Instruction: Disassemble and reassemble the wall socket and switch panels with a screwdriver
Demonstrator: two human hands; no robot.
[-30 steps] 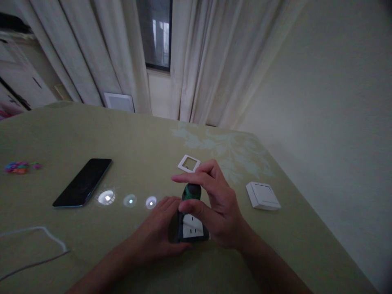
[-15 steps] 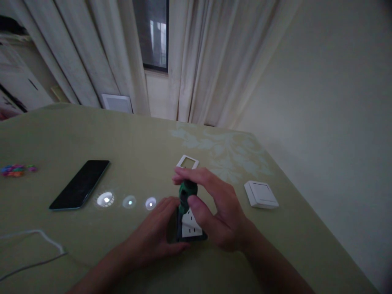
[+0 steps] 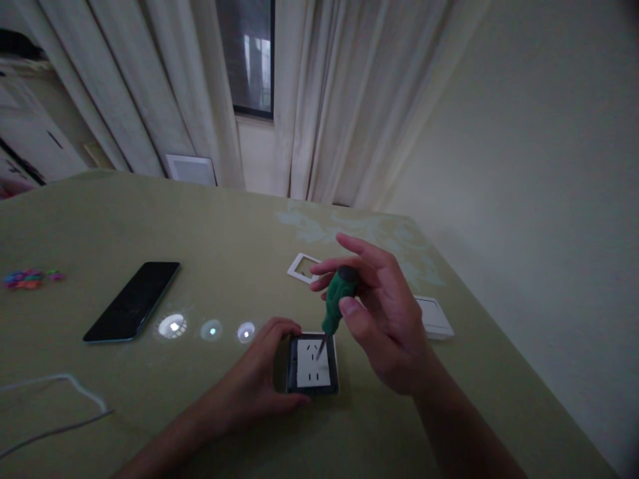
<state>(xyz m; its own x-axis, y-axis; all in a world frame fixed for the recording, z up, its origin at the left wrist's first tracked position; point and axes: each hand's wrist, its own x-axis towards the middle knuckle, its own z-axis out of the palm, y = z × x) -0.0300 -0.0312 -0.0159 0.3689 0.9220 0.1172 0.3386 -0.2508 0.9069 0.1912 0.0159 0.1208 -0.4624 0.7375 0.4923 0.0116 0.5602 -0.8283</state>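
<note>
Status of the work: we have the socket (image 3: 305,374) flat on the table (image 3: 224,229), slotted face up, directly in front of us. Its dark border is exposed on the sides that show, so no trim covers it. The white frame (image 3: 295,265) lies just beyond, partly hidden by our right hand (image 3: 388,326), and is not fitted.

Left hand (image 3: 257,372): we grip the socket by its left side, fingers at the far corner, thumb along the near edge.

Right hand: we hold the green screwdriver (image 3: 337,305) by its handle between thumb and fingers, with the index finger raised off it. The shaft slants down to the left across the socket's face. We cannot tell whether the tip touches that face; it does not appear to be seated in a screw at the border.

Done: in our judgement, the insert sits square in its surround. Left: the frame remains separate. The screws are too small to read, so we cannot confirm whether they are tight or loose.

The switch (image 3: 435,318) at the right and the phone (image 3: 132,303) at the left lie apart from the work.
</note>
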